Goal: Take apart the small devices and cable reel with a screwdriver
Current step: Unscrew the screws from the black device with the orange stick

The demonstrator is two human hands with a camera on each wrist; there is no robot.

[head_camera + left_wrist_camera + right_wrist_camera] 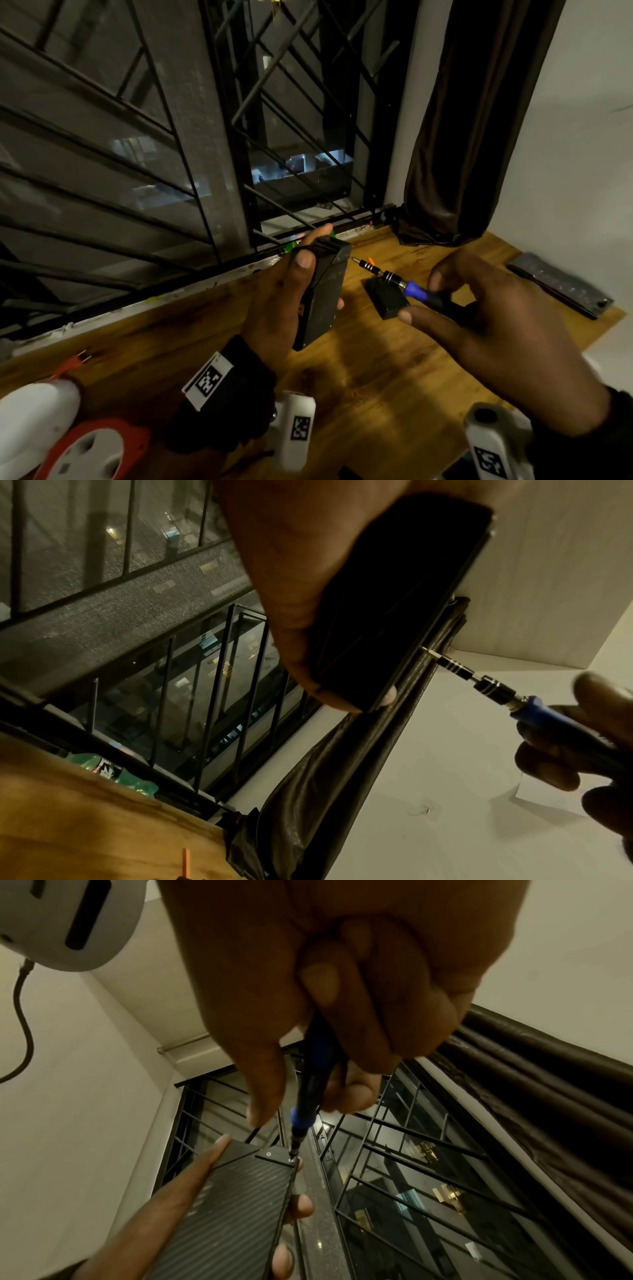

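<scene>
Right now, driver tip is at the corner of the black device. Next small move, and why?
Probably turn the screwdriver in place to back that corner screw out. Its tip sits at the end corner of the black device, which the left hand holds off the table while the right hand pinches the handle. A second screw beside it looks untouched.

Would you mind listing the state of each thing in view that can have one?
Left hand: grips the black device, held off the table.
Black device: held tilted, one corner screw under the bit.
Right hand: holds the screwdriver handle.
Screwdriver: bit tip seated at the device's corner.
Small black block: lying on the wooden table.
Cable reel: resting on the table, untouched.
</scene>
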